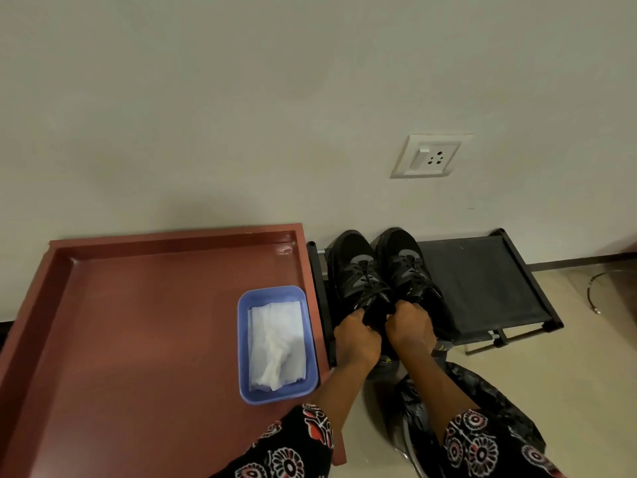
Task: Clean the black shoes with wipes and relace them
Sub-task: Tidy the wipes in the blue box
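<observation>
Pair of black shoes (pixel 382 270) stands side by side on a low black rack (pixel 482 281), toes to the wall (pixel 241 98), heels toward the person. Both are laced. Left hand (pixel 356 336) grips the rear collar of the left shoe, fingers curled round it; right hand (pixel 410 331) grips the right shoe the same way. Judged step: lifting the pair off the rack, cleaning not yet begun.

Risks:
- Grip is at the heel only, so the toes could droop on lift and drag on the rack fabric or bump the wall
- Left shoe sits just beside the rack's left rail and the raised rim of the red tray (pixel 305 270); a leftward swing could catch either
- Blue tub (pixel 275 395) with white wipes (pixel 275 343) sits near the tray's right rim, close to the left forearm; an elbow sweep could knock it
- Dark plastic bag (pixel 482 395) lies on the floor (pixel 568 374) under the right arm; shoes set down there could slide

Room: right part of the rack is bare fabric, and the tray floor left of the tub is open. Straight up and back toward the body looks the freest path. A cable (pixel 599 288) lies on the floor at far right, well apart. Wall socket (pixel 431 155) is well above the shoes
</observation>
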